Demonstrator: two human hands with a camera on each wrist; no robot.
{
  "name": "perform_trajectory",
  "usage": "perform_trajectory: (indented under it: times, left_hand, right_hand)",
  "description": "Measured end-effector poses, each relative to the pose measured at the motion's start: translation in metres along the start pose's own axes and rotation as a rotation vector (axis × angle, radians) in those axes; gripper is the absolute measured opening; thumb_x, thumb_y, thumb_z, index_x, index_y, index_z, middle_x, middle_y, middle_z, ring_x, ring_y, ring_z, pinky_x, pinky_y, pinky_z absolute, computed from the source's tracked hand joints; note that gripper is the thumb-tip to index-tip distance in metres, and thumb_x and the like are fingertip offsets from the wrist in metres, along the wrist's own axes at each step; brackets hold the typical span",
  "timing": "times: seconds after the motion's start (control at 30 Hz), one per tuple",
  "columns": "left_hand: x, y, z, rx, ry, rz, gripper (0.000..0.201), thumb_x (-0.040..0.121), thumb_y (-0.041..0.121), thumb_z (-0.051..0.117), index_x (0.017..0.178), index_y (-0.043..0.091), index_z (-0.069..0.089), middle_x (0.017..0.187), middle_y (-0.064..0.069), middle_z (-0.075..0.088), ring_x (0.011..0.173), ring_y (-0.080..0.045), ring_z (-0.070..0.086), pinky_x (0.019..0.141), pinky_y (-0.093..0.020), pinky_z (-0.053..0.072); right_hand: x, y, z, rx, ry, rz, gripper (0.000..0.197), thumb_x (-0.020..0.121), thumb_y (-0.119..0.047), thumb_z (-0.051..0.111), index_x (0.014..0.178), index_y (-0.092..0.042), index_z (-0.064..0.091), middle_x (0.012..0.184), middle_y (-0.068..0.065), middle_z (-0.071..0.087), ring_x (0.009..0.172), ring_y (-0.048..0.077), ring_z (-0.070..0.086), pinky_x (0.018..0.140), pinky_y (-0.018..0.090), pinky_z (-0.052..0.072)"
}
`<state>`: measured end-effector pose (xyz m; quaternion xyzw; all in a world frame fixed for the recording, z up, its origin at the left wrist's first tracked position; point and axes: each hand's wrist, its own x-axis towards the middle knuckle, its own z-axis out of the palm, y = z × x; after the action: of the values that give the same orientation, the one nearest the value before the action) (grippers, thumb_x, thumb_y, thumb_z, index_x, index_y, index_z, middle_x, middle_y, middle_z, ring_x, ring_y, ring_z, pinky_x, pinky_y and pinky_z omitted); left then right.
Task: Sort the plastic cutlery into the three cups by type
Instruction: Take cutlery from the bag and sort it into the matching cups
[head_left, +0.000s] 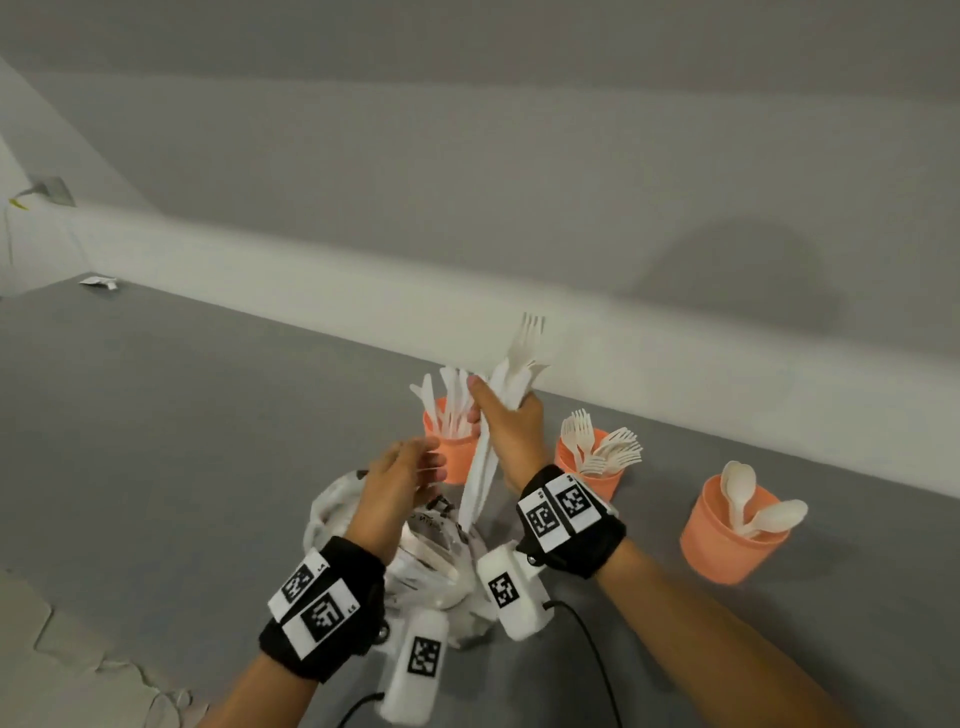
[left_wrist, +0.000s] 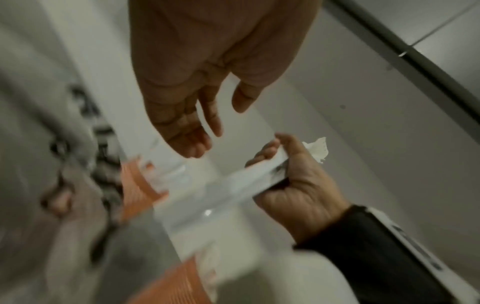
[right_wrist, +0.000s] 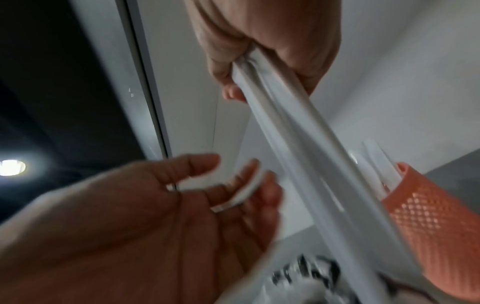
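While the right hand (head_left: 511, 431) clenched a bundle of white plastic forks and knives (head_left: 498, 415) above the knife cup (head_left: 451, 457), the left hand (head_left: 397, 480) hovered just beside that cup, fingers loosely spread and gripping nothing. Right of the knife cup stood the fork cup (head_left: 597, 475), then the spoon cup (head_left: 727, 540); a crumpled plastic bag (head_left: 431, 566) lay just in front of it.

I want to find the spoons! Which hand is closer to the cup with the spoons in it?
Right. The right hand, gripping a bundle of cutlery, is up beside the knife cup, nearer the spoon cup. The left hand is farther away, over the plastic bag.
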<state>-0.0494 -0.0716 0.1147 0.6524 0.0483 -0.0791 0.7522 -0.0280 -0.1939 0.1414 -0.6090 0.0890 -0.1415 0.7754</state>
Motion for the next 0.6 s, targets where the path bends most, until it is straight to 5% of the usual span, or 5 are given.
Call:
perform_trajectory:
  times: [0.13, 0.27, 0.37, 0.5, 0.6]
  left_hand:
    - [0.001, -0.023, 0.040, -0.236, -0.194, -0.440, 0.040, 0.097, 0.039, 0.034, 0.088, 0.006, 0.056, 0.083, -0.013, 0.058, 0.075, -0.023, 0.055, 0.071, -0.033, 0.047]
    - [0.005, -0.025, 0.085, -0.508, -0.338, -0.639, 0.059, 0.097, 0.045, 0.028, 0.105, -0.009, 0.052, 0.086, -0.021, 0.057, 0.078, -0.028, 0.059, 0.060, -0.034, 0.058]
    - [0.006, -0.022, 0.111, -0.505, -0.394, -0.647, 0.062, 0.097, 0.048, 0.025, 0.113, -0.007, 0.050, 0.088, -0.019, 0.060, 0.083, -0.027, 0.059, 0.064, -0.033, 0.058]
    - [0.006, -0.023, 0.126, -0.184, -0.526, -0.560, 0.065, 0.088, 0.064, 0.028, 0.096, 0.010, 0.061, 0.075, -0.006, 0.065, 0.079, -0.020, 0.058, 0.073, -0.035, 0.049]
    - [0.014, -0.027, 0.129, 0.046, -0.532, -0.296, 0.069, 0.074, 0.072, 0.047, 0.113, 0.016, 0.058, 0.107, -0.003, 0.063, 0.100, -0.016, 0.058, 0.089, -0.031, 0.045]
  right_hand:
    - [0.002, -0.012, -0.033, 0.050, 0.187, -0.121, 0.026, 0.087, -0.012, 0.062, 0.063, -0.010, 0.053, 0.039, -0.007, 0.053, 0.035, 0.002, 0.047, 0.042, 0.014, 0.042]
    - [-0.001, -0.007, -0.059, 0.047, 0.284, -0.142, 0.013, 0.084, -0.008, 0.065, 0.078, -0.004, 0.054, 0.052, 0.001, 0.051, 0.039, 0.005, 0.047, 0.045, 0.017, 0.042]
    - [-0.002, 0.007, -0.078, -0.011, 0.336, -0.070, 0.012, 0.080, -0.005, 0.067, 0.081, -0.003, 0.055, 0.050, 0.001, 0.051, 0.041, 0.009, 0.048, 0.048, 0.022, 0.043]
    - [-0.007, 0.012, -0.094, -0.081, 0.395, -0.026, 0.018, 0.081, -0.002, 0.065, 0.072, -0.016, 0.057, 0.054, -0.001, 0.055, 0.049, 0.014, 0.052, 0.052, 0.025, 0.046]
    - [-0.008, 0.016, -0.106, -0.220, 0.485, -0.088, 0.018, 0.083, -0.004, 0.062, 0.075, -0.019, 0.055, 0.065, -0.003, 0.058, 0.059, 0.010, 0.056, 0.054, 0.022, 0.046]
